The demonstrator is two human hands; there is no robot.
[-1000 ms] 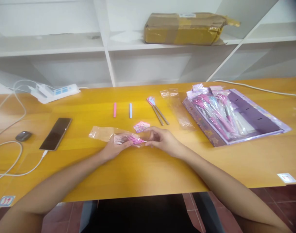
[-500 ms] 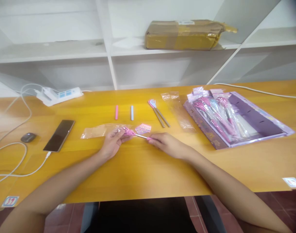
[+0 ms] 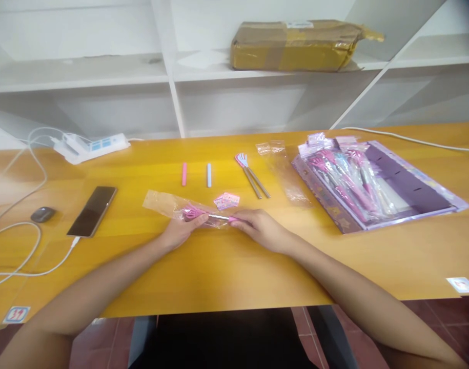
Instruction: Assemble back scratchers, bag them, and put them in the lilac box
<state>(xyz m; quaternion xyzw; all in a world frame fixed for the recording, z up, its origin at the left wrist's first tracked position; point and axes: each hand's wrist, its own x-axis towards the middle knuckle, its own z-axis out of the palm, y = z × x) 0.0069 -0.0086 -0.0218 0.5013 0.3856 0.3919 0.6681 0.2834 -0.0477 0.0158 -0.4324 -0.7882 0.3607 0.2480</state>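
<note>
A pink hand-shaped scratcher with a metal rod lies across the front of me, its head within a clear plastic bag. My left hand grips the bag and scratcher near the pink head. Around the pink handle end, the fingers of my right hand are closed. Just beyond the rod are small pink and purple cards. Farther back lie a pink tube, a blue tube, and pink and blue scratcher heads on metal rods.
At the right, a purple box holds several bagged scratchers. Flat clear bags lie beside it. A phone, black case and power strip with cables occupy the left. A taped carton sits on the shelf.
The plastic bag has shifted right and now surrounds the scratcher's head and part of its rod. My left hand's grip has changed, with its thumb along the rod. The cards are more exposed.
</note>
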